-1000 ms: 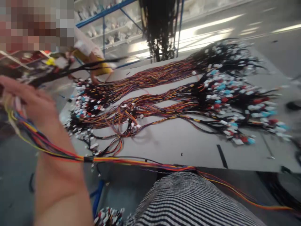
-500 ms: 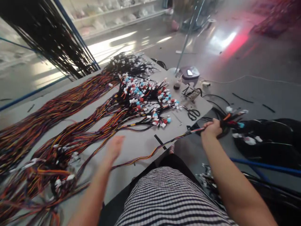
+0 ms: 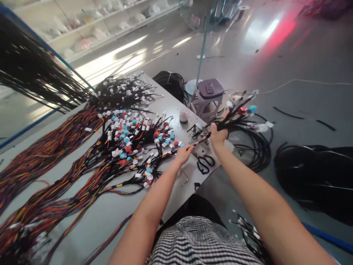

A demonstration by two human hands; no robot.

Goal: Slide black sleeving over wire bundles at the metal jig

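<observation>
My right hand is closed round a wire harness near its connector end, where black branches with white, red and blue connectors fan out past the fist. With fingers pinched, my left hand grips the same harness a short way to the left. Both hands are above the right corner of the table. Just below them lie black-handled scissors. A metal fixture is partly hidden behind the harness. Many more harnesses with coloured connectors lie on the table to the left of my hands.
The grey table ends close to my body. A small dark jar stands near its far edge. Beyond are a purple stool and coiled black tubing. More black coils lie on the floor at right.
My left hand has moved right and forward and now holds the harness. My right hand has carried the connector end leftward over the table corner. The view has shifted too.
</observation>
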